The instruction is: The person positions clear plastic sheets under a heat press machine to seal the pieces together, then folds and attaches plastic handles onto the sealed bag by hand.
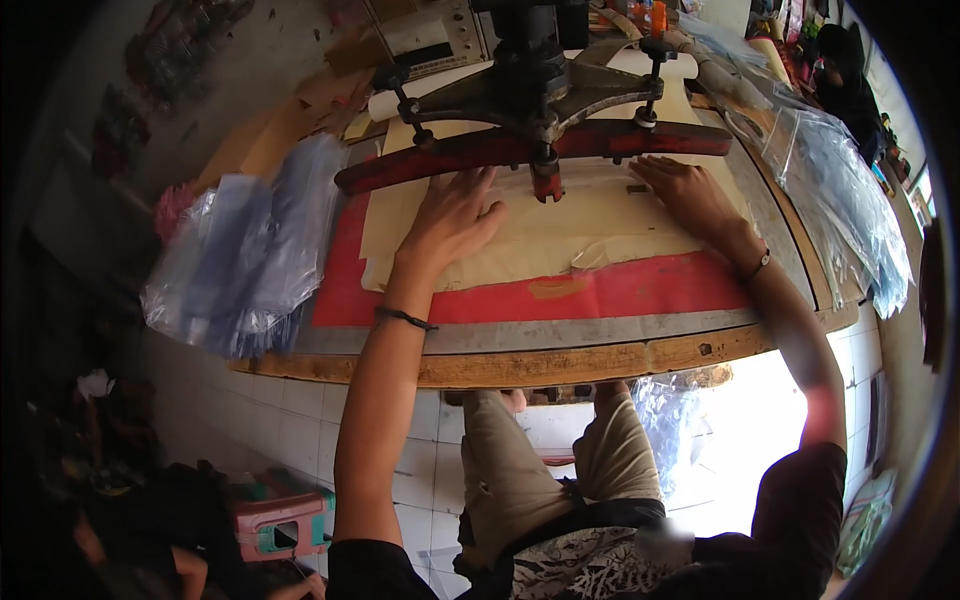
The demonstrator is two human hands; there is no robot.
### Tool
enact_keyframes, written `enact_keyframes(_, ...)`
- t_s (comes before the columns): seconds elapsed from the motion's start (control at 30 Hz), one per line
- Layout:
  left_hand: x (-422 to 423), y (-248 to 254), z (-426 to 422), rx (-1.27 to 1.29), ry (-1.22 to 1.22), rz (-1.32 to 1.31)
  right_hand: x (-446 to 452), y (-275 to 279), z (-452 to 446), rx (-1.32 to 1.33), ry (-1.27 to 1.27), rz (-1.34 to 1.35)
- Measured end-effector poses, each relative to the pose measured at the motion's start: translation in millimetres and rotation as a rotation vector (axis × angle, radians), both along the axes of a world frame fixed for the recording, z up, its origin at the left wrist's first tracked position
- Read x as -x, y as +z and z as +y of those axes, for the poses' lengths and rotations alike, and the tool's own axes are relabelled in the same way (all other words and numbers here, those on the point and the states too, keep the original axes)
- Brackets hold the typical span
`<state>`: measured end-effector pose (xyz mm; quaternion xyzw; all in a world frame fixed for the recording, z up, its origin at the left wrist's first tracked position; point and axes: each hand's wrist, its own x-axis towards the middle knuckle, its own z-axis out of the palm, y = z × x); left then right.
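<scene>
My left hand [458,222] lies on a tan sheet [540,235], fingers stretched forward, their tips close to a red and black metal bar [440,160]. On the sheet's right side rests my right hand [690,197], also flat, with its fingertips near the same bar. Neither hand grips anything. Beneath the tan sheet is a red sheet [640,288] on a grey board. The bar hangs from a dark metal press head [545,100] with screw knobs on both sides. Part of the tan sheet is hidden by the bar.
Clear plastic sleeves are piled at the table's left [245,255] and right [835,190]. A wooden edge [560,368] borders the table's front. Behind the press stands a grey device [430,35]. A person sits at lower left beside a pink and green stool [285,525]; another is at upper right.
</scene>
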<state>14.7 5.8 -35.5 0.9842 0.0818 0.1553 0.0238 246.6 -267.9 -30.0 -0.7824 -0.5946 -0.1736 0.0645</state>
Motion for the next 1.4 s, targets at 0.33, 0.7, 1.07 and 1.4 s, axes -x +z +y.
enact_keyframes(0.33, -7.1, 6.2, -8.4, 0.013, 0.097, 0.064, 4.2, 10.4, -0.6, 0.055, 0.013, 0.148)
enact_keyframes(0.7, -20.1, -7.3, 61.3, 0.659, -0.219, 0.113, 5.2, 19.0, -1.5, 0.127, 0.038, 0.227)
enact_keyframes(1.07, -18.6, -11.5, 79.2, 0.609, 0.068, 0.057, 5.4, 18.5, 4.9, 0.197, -0.026, 0.208)
enact_keyframes(1.4, -13.8, 3.9, 81.4, 0.601, -0.016, -0.070, -6.7, 13.1, 2.0, 0.194, 0.021, 0.268)
